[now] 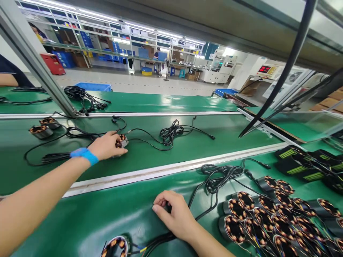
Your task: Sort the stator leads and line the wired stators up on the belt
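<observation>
My left hand [105, 146] reaches onto the conveyor belt, fingers closed around a motor stator [122, 141] with copper windings. A black cable runs right from this stator to a coiled bundle [171, 134]. Nearer to me, my right hand [174, 214] is curled over the green worktop, with a bit of dark cable showing inside its fingers. From under that hand, black cables [158, 243] lead to another copper-wound stator [116, 247] at the bottom edge, and others run up to a coil [221, 176]. Two stators [40, 131] stand at the belt's left.
Several copper-wound stators [268, 208] crowd the worktop at right, beside black parts with green stripes [297, 160]. A metal rail [160, 170] separates worktop and belt. A thick black cable [278, 82] hangs at upper right. More cables [83, 96] lie beyond the post [45, 67].
</observation>
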The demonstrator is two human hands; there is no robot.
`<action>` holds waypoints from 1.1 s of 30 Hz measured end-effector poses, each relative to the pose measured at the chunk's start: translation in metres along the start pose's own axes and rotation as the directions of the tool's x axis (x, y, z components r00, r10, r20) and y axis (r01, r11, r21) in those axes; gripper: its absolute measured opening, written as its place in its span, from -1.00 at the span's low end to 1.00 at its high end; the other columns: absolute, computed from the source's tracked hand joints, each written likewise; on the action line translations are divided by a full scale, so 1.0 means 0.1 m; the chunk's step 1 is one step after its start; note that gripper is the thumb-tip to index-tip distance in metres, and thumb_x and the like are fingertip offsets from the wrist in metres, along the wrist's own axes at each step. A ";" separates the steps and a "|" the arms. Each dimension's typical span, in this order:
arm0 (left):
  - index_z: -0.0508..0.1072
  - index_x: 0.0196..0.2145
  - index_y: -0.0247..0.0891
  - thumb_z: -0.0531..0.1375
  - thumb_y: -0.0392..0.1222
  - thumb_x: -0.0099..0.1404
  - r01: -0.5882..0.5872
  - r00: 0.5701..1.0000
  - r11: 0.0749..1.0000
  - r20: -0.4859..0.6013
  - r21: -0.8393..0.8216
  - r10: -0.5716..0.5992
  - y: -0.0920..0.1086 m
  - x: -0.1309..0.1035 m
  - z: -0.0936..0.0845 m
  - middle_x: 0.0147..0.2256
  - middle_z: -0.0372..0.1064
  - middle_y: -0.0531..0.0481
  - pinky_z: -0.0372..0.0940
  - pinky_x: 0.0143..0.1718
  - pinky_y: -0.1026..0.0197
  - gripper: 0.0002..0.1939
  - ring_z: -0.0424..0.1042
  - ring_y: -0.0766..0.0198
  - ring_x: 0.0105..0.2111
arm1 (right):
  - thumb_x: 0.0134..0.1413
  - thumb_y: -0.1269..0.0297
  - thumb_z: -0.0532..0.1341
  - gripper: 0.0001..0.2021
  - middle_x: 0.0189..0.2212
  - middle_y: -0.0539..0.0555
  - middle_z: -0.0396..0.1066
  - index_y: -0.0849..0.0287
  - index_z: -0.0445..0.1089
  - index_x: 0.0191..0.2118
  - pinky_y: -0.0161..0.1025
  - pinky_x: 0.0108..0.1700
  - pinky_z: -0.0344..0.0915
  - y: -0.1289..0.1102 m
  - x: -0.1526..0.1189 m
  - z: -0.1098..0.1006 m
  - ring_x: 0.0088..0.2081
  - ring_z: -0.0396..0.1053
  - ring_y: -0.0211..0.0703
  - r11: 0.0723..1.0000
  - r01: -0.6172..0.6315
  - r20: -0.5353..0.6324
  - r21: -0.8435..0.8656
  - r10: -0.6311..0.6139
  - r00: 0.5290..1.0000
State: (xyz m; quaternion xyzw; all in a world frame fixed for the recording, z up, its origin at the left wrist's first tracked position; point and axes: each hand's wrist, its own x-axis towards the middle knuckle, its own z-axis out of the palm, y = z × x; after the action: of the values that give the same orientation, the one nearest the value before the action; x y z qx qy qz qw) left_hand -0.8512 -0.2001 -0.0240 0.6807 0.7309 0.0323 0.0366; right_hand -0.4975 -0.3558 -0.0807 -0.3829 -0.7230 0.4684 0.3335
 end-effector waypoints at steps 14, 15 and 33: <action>0.47 0.04 -0.14 0.03 0.44 0.36 0.008 0.988 0.947 0.148 -0.320 0.041 0.54 -2.22 0.02 0.52 -0.21 -0.25 0.50 -0.05 -0.04 -0.35 0.63 -0.04 -0.12 | 0.39 0.55 -0.08 -0.36 0.43 0.36 0.12 0.14 0.09 0.52 0.14 0.23 0.25 -0.16 1.36 -1.04 0.34 0.21 0.28 0.033 0.063 0.065 -0.997 0.056 0.996; 0.47 0.03 -0.14 -0.03 0.37 0.41 0.002 0.986 0.944 0.156 -0.331 0.053 0.53 -2.22 -0.01 0.53 -0.22 -0.24 0.49 -0.02 -0.04 -0.39 0.62 -0.02 -0.11 | 0.40 0.55 -0.08 -0.36 0.47 0.34 0.05 0.10 0.10 0.52 0.15 0.27 0.21 -0.13 1.49 -1.02 0.41 0.13 0.26 0.001 0.107 0.106 -0.994 0.085 0.991; 0.47 -0.20 -0.17 0.11 -0.08 0.26 -0.166 0.962 0.877 0.121 -0.450 0.245 0.62 -2.20 0.08 0.38 0.19 -0.15 0.42 -0.20 0.14 -0.78 0.59 0.17 -0.25 | 0.43 0.26 0.05 -0.62 -0.13 0.50 0.55 0.42 0.55 -0.02 0.05 0.03 0.40 -0.18 0.65 -1.54 0.00 0.54 0.32 -0.019 0.254 0.217 -0.967 0.459 0.861</action>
State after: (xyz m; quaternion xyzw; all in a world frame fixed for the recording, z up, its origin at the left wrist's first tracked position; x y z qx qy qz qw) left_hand -0.7737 -0.4150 -0.0239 0.7293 0.6224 0.1389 0.2480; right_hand -0.4037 -0.2393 -0.0037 -0.4259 -0.8588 -0.0841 -0.2720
